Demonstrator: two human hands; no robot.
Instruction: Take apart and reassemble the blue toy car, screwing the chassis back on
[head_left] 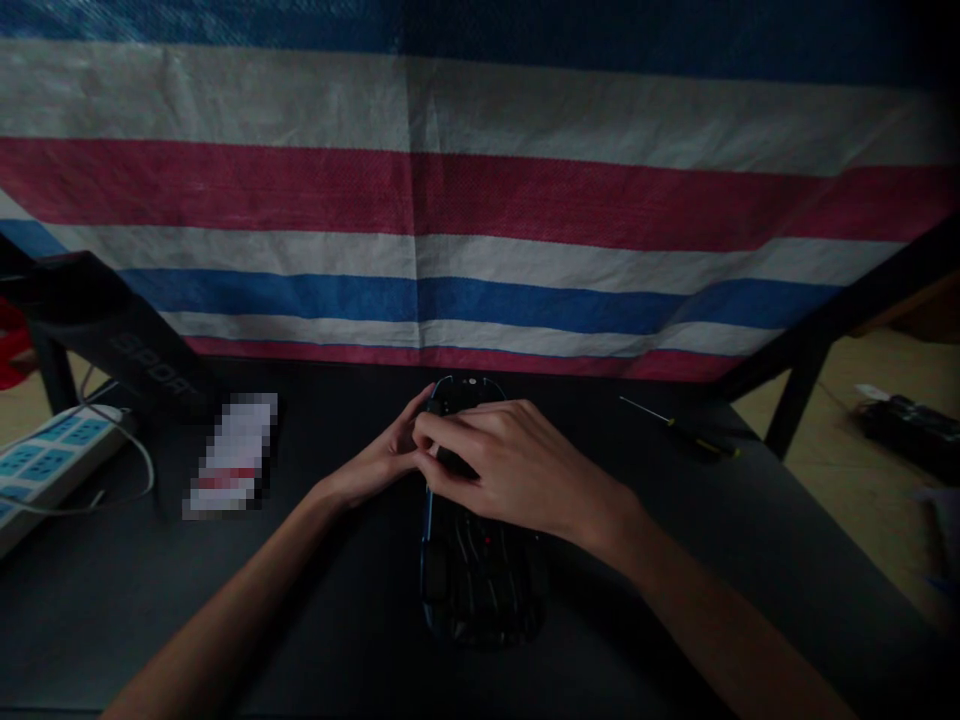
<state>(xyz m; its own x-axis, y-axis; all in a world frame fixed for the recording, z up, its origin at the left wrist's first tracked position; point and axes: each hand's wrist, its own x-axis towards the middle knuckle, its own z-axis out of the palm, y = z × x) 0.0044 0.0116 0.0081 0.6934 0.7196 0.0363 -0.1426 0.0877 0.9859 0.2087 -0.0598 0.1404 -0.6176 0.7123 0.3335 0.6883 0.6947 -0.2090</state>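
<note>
A toy car point(480, 580) lies upside down on the dark table, its black underside and wheels facing up and a blue body edge showing along its left. My left hand point(394, 447) holds the car's far left side, with the thumb and fingers against it. Over the far half of the underside, my right hand point(502, 460) is closed in a pinch by the left edge, close to the left fingertips. Whatever sits between its fingertips is hidden. Part of the car's middle is covered by this hand.
A screwdriver point(679, 428) lies at the right on the table point(322, 630). At the left are a blurred-out packet point(234, 455), a white power strip point(56, 455) with cables, and a dark object marked SPORT point(142, 350). A striped tarp point(480, 200) hangs behind.
</note>
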